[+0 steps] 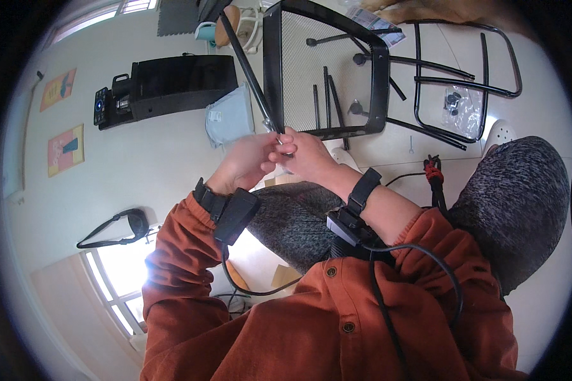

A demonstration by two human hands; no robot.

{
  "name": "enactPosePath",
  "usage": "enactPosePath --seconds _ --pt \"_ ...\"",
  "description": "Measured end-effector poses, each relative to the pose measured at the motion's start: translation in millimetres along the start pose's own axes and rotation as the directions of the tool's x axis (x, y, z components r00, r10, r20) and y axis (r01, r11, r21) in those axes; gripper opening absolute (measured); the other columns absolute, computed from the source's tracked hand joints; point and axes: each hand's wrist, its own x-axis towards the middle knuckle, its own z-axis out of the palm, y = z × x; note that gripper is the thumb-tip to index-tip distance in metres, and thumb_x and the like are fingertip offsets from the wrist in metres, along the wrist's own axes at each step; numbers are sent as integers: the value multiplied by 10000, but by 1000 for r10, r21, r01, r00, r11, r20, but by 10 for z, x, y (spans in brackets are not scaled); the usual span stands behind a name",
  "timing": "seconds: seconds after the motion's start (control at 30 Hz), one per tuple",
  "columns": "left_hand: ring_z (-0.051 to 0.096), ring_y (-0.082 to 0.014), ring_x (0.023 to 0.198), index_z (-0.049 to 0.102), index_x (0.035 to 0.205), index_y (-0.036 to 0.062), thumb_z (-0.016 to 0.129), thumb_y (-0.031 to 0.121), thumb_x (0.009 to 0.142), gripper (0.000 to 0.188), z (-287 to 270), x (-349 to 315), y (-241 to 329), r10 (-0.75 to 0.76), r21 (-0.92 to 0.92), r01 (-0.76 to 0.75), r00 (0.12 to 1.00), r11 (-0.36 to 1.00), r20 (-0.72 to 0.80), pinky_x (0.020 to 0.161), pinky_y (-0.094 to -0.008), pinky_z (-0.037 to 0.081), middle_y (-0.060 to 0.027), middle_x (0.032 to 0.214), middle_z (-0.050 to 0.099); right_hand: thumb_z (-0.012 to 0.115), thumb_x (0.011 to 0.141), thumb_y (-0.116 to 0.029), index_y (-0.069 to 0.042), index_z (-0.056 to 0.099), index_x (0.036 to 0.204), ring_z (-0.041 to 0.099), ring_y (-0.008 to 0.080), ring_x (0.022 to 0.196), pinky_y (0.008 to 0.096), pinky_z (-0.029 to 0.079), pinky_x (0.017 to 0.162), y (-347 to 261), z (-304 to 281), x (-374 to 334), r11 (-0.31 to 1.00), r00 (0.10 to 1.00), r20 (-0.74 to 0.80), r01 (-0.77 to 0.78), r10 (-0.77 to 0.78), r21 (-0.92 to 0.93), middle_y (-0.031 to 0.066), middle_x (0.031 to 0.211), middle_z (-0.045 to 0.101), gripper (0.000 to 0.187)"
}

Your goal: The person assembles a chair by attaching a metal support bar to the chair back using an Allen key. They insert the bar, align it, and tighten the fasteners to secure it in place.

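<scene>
A black-framed mesh panel (327, 70) stands before me, and a long black tube (245, 63) runs along its left edge down to my hands. A bright metal fitting (269, 124) shows near the tube's lower end. My left hand (245, 159) is closed there, its fingertips curled in against the other hand. My right hand (308, 155) is also closed at the panel's lower left corner, its fingers pinched together. A thin metal piece shows between the hands, but the fingers hide most of it, so I cannot tell which hand grips what.
A bent black tube frame (515, 63) lies on the floor at the right, beside a clear bag of small parts (462, 108). A small wrench (411, 145) lies nearer. At the left stand a black cabinet (184, 82) and a pale grey bag (230, 117). Cables hang from my wrist straps.
</scene>
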Motion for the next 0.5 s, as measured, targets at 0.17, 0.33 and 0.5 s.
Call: enactPosePath --seconds 0.17,0.33,0.5 --pt "426 -45 568 531 1020 -12 345 244 992 318 -9 33 -5 30 3 -30 1000 1000 -2 445 -143 319 -81 906 621 686 756 -198 -42 510 974 627 307 844 375 501 734 -19 6 -1 1000 1000 2 -8 8 -1 123 846 637 321" --pt "538 -81 656 501 1070 -32 309 270 998 365 76 221 -81 96 -665 -17 992 746 82 514 -151 443 -113 961 623 694 738 -163 -68 542 1013 627 311 848 379 502 738 3 38 23 993 997 -11 78 -79 -88 134 874 641 328" --pt "573 -109 715 483 1178 -46 325 338 987 457 124 260 36 185 -416 -105 970 903 156 570 -207 486 -129 1036 611 694 739 -208 -51 536 1034 617 343 843 401 499 747 49 47 39 980 997 -21 73 -78 -184 162 883 632 370"
